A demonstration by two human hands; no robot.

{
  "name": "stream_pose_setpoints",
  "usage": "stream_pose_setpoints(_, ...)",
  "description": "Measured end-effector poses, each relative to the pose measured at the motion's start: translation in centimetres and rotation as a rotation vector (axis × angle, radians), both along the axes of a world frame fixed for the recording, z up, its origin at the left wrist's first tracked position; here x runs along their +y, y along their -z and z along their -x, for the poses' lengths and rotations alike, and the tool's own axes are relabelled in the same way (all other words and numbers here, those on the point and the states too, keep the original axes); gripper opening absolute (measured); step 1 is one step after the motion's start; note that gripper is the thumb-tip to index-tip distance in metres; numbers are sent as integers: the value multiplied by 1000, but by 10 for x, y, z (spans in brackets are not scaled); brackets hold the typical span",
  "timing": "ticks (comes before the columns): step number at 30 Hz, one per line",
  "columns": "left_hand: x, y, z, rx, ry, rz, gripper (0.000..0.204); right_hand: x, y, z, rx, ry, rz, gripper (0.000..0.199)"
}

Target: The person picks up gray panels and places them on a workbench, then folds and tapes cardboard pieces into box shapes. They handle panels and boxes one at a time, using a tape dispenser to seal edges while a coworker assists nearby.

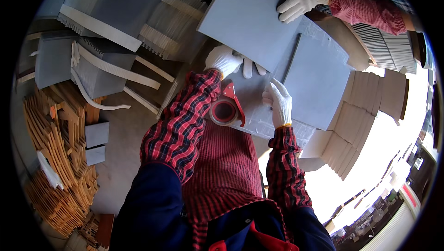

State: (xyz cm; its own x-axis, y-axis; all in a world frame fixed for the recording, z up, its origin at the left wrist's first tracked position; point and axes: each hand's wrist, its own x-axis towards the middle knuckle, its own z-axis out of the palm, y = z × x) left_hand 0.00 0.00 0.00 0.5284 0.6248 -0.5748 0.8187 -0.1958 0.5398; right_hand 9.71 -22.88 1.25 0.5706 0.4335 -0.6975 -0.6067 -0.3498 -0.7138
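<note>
My left hand (224,60), in a white knitted glove, is closed at the near edge of a large grey panel (249,15); that edge hides part of its fingers. White glove fingertips poke out beside it. My right hand (280,103), gloved too, has its fingers bent together over the work surface, beside a second grey panel (317,80). Whatever it pinches is too small to make out. Between my forearms lies a red tape dispenser (236,100) with a roll of tape. A co-worker's gloved hand (303,1) rests flat on the large panel from the far right.
Grey boards with pale strips (101,24) are stacked at the far left. Curved pale strips (118,68) jut out below them. Wooden slats (60,135) are piled on the left floor. Stacks of pale boards (351,126) stand to the right, near bright light.
</note>
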Motion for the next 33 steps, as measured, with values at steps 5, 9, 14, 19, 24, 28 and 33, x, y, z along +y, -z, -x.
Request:
stream_pose_setpoints(5, -33, -64, 78, -425, -562, 470, 25, -12, -41, 22, -157, -116, 55, 49)
stream_pose_setpoints(9, -103, -133, 69, -692, -619, 486, 25, -22, -94, 19, -232, -49, -34, 55)
stream_pose_setpoints(14, -194, -149, 11, -616, 23, 200, 31, -59, -133, 9, -438, 44, -262, 68)
stream_pose_setpoints(19, -263, -61, -39, -440, 134, 201, 66, -124, -76, -46, -554, 21, 31, 50)
stream_pose_setpoints(24, -279, 4, -16, -592, -184, -227, 60, -149, 13, -45, -1352, -703, 388, 63)
stream_pose_setpoints(28, -282, 30, -21, -653, -200, -452, 50, -149, 15, -59, -1301, -935, 167, 63)
stream_pose_setpoints(33, -278, 43, -37, -545, -162, -621, 55, -72, 30, -104, -1440, -814, -161, 34)
